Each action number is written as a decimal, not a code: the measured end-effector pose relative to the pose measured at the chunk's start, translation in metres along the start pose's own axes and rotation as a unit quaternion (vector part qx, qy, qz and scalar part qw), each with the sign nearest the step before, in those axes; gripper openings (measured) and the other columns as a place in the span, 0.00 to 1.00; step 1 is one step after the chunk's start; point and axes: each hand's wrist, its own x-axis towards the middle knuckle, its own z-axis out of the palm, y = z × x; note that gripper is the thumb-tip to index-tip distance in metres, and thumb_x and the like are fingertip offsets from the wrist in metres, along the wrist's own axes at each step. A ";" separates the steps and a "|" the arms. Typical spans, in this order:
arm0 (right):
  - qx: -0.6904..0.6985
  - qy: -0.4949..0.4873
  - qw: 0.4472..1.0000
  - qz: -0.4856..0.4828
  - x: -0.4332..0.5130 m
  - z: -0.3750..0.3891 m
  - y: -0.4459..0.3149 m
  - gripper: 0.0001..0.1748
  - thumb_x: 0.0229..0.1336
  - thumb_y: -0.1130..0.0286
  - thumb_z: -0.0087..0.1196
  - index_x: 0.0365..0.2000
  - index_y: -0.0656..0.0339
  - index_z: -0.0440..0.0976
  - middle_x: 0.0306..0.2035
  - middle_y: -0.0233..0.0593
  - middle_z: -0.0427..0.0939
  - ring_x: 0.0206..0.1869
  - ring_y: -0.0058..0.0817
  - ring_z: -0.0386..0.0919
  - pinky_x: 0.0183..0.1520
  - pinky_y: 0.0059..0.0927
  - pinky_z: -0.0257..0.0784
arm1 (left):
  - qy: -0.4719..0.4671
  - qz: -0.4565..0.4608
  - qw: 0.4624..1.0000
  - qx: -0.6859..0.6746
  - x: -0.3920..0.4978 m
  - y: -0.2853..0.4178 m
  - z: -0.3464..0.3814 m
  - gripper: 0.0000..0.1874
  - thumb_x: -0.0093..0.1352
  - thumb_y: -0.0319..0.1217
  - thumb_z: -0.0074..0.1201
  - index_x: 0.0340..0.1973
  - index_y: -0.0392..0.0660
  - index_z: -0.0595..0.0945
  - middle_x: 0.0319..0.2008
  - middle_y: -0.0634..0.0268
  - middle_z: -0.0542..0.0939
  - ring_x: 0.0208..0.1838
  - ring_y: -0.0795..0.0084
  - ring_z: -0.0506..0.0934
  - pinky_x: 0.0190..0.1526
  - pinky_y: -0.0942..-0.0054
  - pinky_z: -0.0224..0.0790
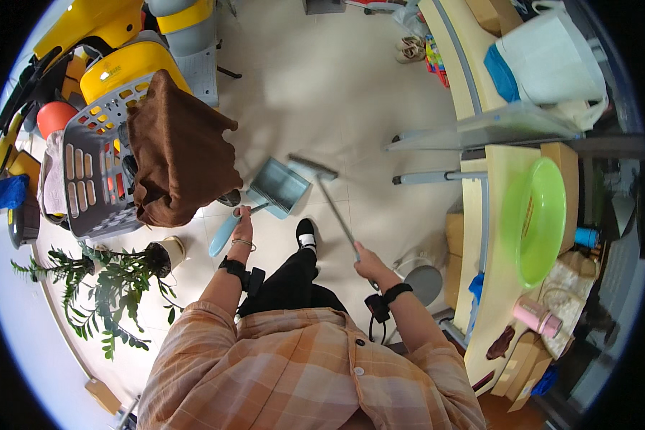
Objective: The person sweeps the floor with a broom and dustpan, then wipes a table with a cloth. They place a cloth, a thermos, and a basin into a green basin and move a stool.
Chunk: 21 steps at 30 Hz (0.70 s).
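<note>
My left hand (243,224) grips the handle of a blue-grey dustpan (279,185), whose toothed pan is low over or on the floor ahead of me; which of the two I cannot tell. In my right hand (372,264) is the grey stick of a small broom (313,166). The broom's head lies just right of the pan, close to its far right corner. My black shoe (305,234) is on the floor below the pan.
A grey plastic basket (86,183) with a brown cloth (183,156) stands left, above potted plants (166,257). On the right are desks (500,226) with a green basin (542,223) and a pink bottle (536,317). A round grey-lidded bin (423,285) stands beside my right forearm.
</note>
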 end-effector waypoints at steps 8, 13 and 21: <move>0.127 -0.082 0.988 -0.039 -0.048 -0.105 -0.045 0.29 0.48 0.79 0.46 0.55 0.56 0.66 0.18 0.35 0.67 0.17 0.26 0.66 0.19 0.30 0.63 | -0.050 0.070 0.974 0.211 -0.003 0.063 0.009 0.16 0.68 0.40 0.49 0.30 0.38 0.77 0.25 0.52 0.78 0.31 0.61 0.77 0.36 0.64 0.67; 0.219 -0.053 0.973 0.048 -0.051 -0.180 -0.064 0.37 0.50 0.79 0.46 0.64 0.51 0.59 0.17 0.29 0.64 0.16 0.18 0.62 0.19 0.24 0.60 | -0.081 0.112 0.977 0.163 0.018 0.089 0.037 0.21 0.65 0.48 0.54 0.33 0.39 0.79 0.28 0.52 0.80 0.34 0.55 0.77 0.39 0.61 0.68; 0.281 0.010 0.959 0.012 0.059 -0.290 -0.079 0.42 0.52 0.79 0.47 0.67 0.64 0.46 0.16 0.31 0.66 0.16 0.21 0.64 0.19 0.26 0.61 | -0.080 0.147 0.971 0.169 0.097 0.159 0.108 0.16 0.66 0.44 0.48 0.26 0.45 0.76 0.20 0.63 0.75 0.26 0.68 0.71 0.33 0.65 0.64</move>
